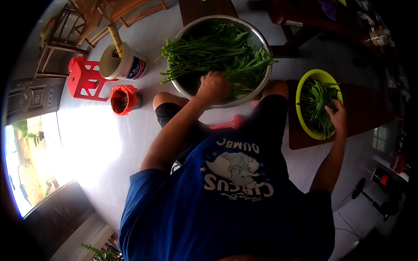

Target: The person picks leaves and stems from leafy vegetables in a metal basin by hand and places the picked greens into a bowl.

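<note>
A wide metal basin (259,37) in front of my knees holds a heap of long-stemmed leafy greens (217,45), stems pointing left and leaves to the right. Over the basin's near side, my left hand (213,88) has its fingers curled down by the greens; its far side is blurred, and what it grips is hidden. At my right stands a yellow-green plastic basin (299,114) with more leafy greens (317,102) inside. My right hand (338,116) reaches over its right rim, thumb and fingers apart, touching the leaves.
Left of the metal basin are a white bucket (130,65) with a bamboo-like pole, a red-lined bin (124,100) and a red plastic stool (85,78). The yellow-green basin rests on a dark wooden bench (361,108). Wooden chairs (126,13) stand behind, and a dark table (305,13) at back right.
</note>
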Demonstrator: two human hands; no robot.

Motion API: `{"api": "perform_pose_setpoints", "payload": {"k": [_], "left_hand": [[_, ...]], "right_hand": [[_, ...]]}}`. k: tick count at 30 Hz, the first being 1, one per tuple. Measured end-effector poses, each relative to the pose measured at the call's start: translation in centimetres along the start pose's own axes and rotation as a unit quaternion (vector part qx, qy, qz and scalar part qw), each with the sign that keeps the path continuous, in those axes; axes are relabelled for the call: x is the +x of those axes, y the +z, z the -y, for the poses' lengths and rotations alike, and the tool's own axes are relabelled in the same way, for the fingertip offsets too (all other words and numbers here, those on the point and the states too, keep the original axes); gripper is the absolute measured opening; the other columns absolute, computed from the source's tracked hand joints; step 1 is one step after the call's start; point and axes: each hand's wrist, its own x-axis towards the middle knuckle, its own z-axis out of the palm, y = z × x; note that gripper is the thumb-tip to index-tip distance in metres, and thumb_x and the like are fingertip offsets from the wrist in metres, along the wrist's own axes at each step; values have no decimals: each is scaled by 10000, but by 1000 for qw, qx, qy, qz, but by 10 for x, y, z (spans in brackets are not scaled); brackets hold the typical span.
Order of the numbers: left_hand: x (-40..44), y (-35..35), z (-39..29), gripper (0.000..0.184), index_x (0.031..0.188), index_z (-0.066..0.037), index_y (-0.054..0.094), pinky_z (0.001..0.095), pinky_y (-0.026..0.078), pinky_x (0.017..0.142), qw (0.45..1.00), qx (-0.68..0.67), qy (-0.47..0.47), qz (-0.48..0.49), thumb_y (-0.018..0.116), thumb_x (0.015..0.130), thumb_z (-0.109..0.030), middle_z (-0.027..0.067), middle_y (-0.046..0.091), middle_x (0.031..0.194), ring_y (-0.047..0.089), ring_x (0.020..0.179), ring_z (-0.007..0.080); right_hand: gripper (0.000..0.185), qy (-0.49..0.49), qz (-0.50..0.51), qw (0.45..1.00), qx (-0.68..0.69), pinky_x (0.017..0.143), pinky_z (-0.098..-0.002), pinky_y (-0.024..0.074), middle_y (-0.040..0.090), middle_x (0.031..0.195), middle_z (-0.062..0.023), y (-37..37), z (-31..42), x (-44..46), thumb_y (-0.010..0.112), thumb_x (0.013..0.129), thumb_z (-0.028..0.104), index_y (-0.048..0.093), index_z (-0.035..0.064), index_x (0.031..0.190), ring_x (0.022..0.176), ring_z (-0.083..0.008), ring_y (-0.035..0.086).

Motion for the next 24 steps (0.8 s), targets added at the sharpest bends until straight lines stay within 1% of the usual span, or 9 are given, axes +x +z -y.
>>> {"api": "perform_pose_setpoints", "payload": {"k": [4,9,10,14,17,18,20,21,24], "left_hand": [[-12,7,-29,448,1309,-12,530,558,405,1003,993,74,10,89,616,942,-255,215,532,1327,473,1254,420],[-24,22,-35,456,1313,13,508,582,387,1029,996,54,70,15,572,970,-281,207,512,1387,472,1262,416],[-25,26,-33,460,1316,13,509,579,389,1026,995,61,77,19,565,974,-289,208,506,1402,468,1268,420],[-24,17,-31,487,1329,12,515,581,381,1034,992,75,79,66,555,982,-327,207,487,1443,446,1294,442],[-20,16,-35,497,1328,1,528,579,362,1057,995,52,60,60,553,983,-357,196,496,1437,440,1295,457],[-18,20,-34,550,1339,30,503,568,348,1074,996,39,60,58,565,975,-378,222,485,1438,435,1300,464],[-19,20,-43,591,1350,60,476,560,346,1079,997,34,53,43,572,970,-383,248,478,1431,434,1299,466],[-20,20,-46,612,1355,76,462,555,345,1082,998,31,46,35,576,968,-385,261,474,1427,433,1298,467],[-17,12,-46,713,1391,108,391,558,336,1096,995,23,47,80,603,943,-404,295,461,1414,435,1300,471]], "right_hand": [[550,-12,-15,999,-45,893,-430,515,685,1146,-223,-28,18,3,837,811,275,643,3,1248,1075,-348,656],[507,63,19,985,-158,850,-470,529,681,1122,-259,-20,32,-2,765,877,350,643,-9,1213,1070,-421,641],[455,93,61,979,-172,835,-492,534,690,1098,-251,-16,36,-2,686,936,369,648,-6,1190,1060,-438,634],[402,6,-67,969,-236,859,-488,537,690,1095,-250,6,78,-1,613,989,337,650,-1,1204,1056,-423,640],[354,-80,-106,989,-58,936,-469,508,680,1154,-209,37,162,3,607,996,281,640,8,1219,1092,-387,640],[320,-82,-58,994,31,945,-462,502,681,1119,-214,50,196,4,624,983,238,646,2,1200,1077,-390,639],[307,-181,-24,979,90,924,-448,519,677,1152,-207,86,249,5,612,993,199,636,-4,1221,1073,-355,659],[264,-217,2,967,135,893,-483,507,675,1074,-230,101,274,9,666,936,146,654,-29,1133,1014,-397,646],[242,-268,70,951,139,880,-483,502,673,1001,-239,164,321,16,564,988,166,628,-42,1096,1000,-397,634]]}}
